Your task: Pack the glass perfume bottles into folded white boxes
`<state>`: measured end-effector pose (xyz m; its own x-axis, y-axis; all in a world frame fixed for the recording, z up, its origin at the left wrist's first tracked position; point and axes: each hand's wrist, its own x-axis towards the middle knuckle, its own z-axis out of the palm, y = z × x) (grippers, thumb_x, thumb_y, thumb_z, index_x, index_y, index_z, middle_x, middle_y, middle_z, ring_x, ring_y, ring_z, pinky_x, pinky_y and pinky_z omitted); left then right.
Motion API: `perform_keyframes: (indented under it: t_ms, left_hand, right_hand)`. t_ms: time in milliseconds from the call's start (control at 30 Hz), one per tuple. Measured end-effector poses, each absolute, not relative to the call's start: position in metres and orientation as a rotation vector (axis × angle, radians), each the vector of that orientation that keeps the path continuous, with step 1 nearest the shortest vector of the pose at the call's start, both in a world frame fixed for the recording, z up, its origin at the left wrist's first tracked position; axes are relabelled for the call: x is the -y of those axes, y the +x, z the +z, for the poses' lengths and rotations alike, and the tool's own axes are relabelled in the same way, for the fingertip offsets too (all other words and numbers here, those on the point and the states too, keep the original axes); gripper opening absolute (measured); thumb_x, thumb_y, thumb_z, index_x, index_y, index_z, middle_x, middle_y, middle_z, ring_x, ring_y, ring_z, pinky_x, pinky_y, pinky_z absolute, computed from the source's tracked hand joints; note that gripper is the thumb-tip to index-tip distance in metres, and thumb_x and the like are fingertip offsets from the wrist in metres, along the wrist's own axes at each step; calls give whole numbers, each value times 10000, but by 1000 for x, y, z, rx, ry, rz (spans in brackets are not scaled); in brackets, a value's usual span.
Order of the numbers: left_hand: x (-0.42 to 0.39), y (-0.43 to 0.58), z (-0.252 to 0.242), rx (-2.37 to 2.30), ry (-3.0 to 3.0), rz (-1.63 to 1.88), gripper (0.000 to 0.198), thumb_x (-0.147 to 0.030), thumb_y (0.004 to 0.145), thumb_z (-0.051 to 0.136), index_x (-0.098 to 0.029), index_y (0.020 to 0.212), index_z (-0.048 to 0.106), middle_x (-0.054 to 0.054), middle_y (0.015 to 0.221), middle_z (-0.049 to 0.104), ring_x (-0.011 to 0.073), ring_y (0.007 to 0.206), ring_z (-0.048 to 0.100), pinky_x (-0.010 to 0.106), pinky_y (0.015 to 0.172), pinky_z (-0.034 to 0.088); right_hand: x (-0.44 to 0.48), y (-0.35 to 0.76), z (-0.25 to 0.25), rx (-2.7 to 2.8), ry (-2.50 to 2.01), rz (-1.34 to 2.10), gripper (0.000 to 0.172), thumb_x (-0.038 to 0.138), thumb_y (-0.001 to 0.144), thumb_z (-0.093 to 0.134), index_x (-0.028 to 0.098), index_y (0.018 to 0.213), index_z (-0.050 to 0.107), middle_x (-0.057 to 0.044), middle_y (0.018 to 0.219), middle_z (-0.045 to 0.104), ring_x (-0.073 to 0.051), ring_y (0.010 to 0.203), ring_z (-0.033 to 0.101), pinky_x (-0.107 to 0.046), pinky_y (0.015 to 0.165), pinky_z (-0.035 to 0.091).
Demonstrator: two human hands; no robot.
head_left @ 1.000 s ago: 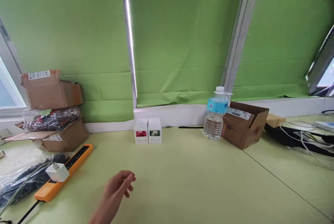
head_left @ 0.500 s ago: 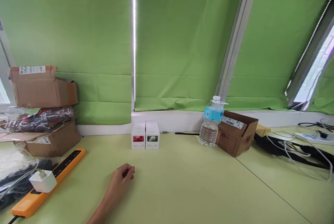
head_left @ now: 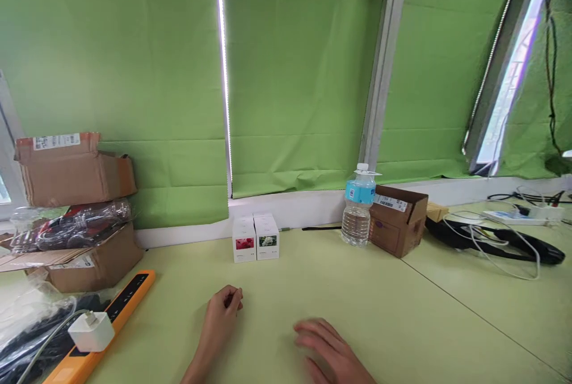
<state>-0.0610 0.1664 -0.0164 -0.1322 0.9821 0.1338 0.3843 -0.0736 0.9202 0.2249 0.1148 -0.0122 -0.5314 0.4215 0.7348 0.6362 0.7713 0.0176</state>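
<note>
My left hand (head_left: pixel 223 305) rests on the pale green table with its fingers curled in, and nothing shows in it. To its right, my right hand (head_left: pixel 329 349) hovers low at the front of the table, its fingers stretched out and a little blurred, holding nothing. Beyond my left hand two small white boxes stand side by side against the wall ledge. The left box (head_left: pixel 244 241) carries a red flower picture, the right box (head_left: pixel 267 238) a white flower picture. Neither hand touches them.
A water bottle (head_left: pixel 357 211) with a blue label stands beside an open cardboard box (head_left: pixel 397 223). An orange power strip (head_left: pixel 129 300) holds a white charger (head_left: pixel 92 331) at left, near stacked cartons (head_left: pixel 80 178). Black straps and white cables (head_left: pixel 496 241) lie at right.
My right hand has come into view at the lower front. My left hand appears slightly further right and stays curled. The camera view has turned a little; the boxes and bottle stay put.
</note>
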Motion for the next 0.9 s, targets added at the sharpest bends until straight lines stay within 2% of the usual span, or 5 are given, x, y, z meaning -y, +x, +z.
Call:
perform_keyframes:
  t_ms: [167, 367, 467, 733, 900]
  left_hand:
    - [-164, -59, -12, -1558, 1516, 1201, 356, -518, 858, 454, -214, 691, 532, -8, 627, 537, 141, 561, 468, 232, 521, 345]
    - [-170, -57, -16, -1570, 1539, 1198, 385, -547, 850, 435, -215, 671, 514, -9, 609, 515, 138, 544, 445, 235, 500, 332]
    - [-172, -58, -19, -1585, 1541, 1194, 400, -559, 851, 438, -215, 660, 505, -10, 601, 517, 136, 537, 440, 236, 495, 328]
    - [-171, -57, -15, -1590, 1488, 1175, 373, -545, 846, 471, -212, 682, 512, -10, 621, 518, 126, 540, 427, 229, 482, 315]
    - [-171, -55, -13, -1597, 1448, 1158, 400, -586, 820, 490, -207, 700, 532, -5, 637, 538, 126, 544, 446, 222, 472, 320]
  right_hand:
    - [-204, 151, -12, 2365, -756, -304, 413, 129, 891, 474, 207, 1286, 569, -102, 1443, 511, -257, 1350, 428, -447, 1123, 388]
    - [-260, 95, -7, 2364, -707, -584, 568, 218, 928, 489, 118, 1476, 381, -164, 1605, 234, -315, 1478, 203, -547, 1204, 135]
    - [-274, 84, -7, 2313, -731, -616, 702, 283, 925, 523, 98, 1540, 237, -186, 1617, 161, -342, 1492, 137, -572, 1198, 77]
    - [-288, 83, -16, 2211, -885, -527, 826, 442, 920, 550, 82, 1556, 165, -202, 1616, 148, -379, 1484, 132, -591, 1188, 34]
    - [-285, 86, -15, 2203, -849, -526, 680, 387, 954, 510, 96, 1524, 280, -198, 1549, 345, -354, 1435, 278, -568, 1197, 54]
